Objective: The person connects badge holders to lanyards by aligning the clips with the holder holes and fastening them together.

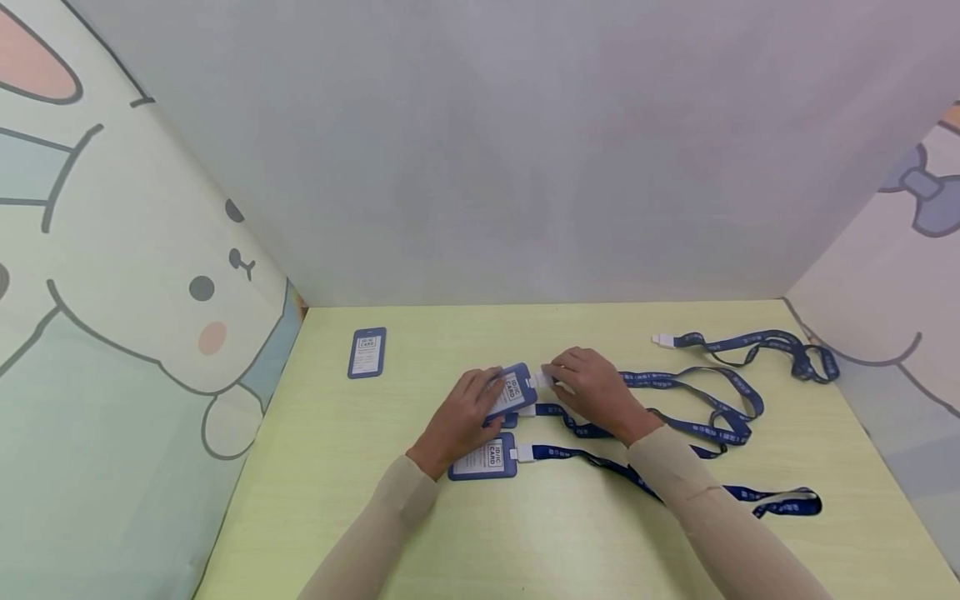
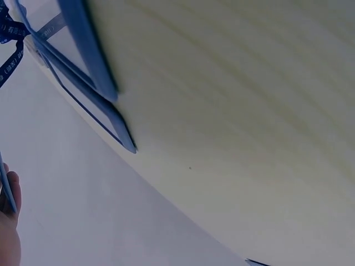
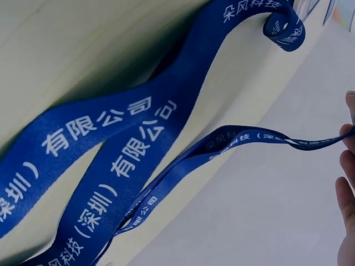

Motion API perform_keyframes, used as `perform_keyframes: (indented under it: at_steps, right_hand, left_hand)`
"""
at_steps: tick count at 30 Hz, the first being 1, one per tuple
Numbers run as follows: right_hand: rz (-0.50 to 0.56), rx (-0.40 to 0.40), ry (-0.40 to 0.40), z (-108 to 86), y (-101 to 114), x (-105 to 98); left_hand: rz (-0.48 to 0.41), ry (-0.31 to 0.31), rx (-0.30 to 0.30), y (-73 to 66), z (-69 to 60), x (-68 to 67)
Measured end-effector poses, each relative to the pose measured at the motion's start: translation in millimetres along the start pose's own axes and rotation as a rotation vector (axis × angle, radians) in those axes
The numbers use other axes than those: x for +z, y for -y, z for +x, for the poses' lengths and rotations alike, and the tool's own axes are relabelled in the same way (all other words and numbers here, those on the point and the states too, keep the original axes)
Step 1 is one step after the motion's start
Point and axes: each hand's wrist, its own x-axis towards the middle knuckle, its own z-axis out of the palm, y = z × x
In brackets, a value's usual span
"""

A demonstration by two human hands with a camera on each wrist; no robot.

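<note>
My left hand (image 1: 461,412) grips a blue ID card holder (image 1: 514,388), raised at a slant over the table. At its slotted end, my right hand (image 1: 596,392) pinches the white clip (image 1: 543,380) of a blue lanyard (image 1: 647,381); whether clip and slot are joined cannot be made out. In the right wrist view that lanyard's strap (image 3: 244,136) runs up to the fingers (image 3: 346,160). Partly hidden under the left hand lies a second holder (image 1: 510,421) with a lanyard's clip at its end. Nearer me is a third holder (image 1: 483,463), its lanyard clip (image 1: 524,452) at the slot.
Another card holder (image 1: 367,353) lies alone at the back left of the pale table (image 1: 330,517). A separate lanyard (image 1: 772,337) rests at the back right. Loose straps (image 1: 795,502) spread across the right side. Printed cloth walls (image 1: 555,167) stand behind and at both sides.
</note>
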Motion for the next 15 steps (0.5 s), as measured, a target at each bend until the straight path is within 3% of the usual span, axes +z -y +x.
perform_keyframes:
  at_steps: [10,15]
  right_hand:
    - [-0.089,-0.043,-0.008,-3.1,-0.4,4.5]
    - [-0.098,-0.046,-0.006,-5.2,-1.5,4.9]
  left_hand:
    - [0.054,0.007,0.018,-3.6,-0.1,-3.7]
    - [0.019,0.003,0.008,-4.4,-0.2,-4.4]
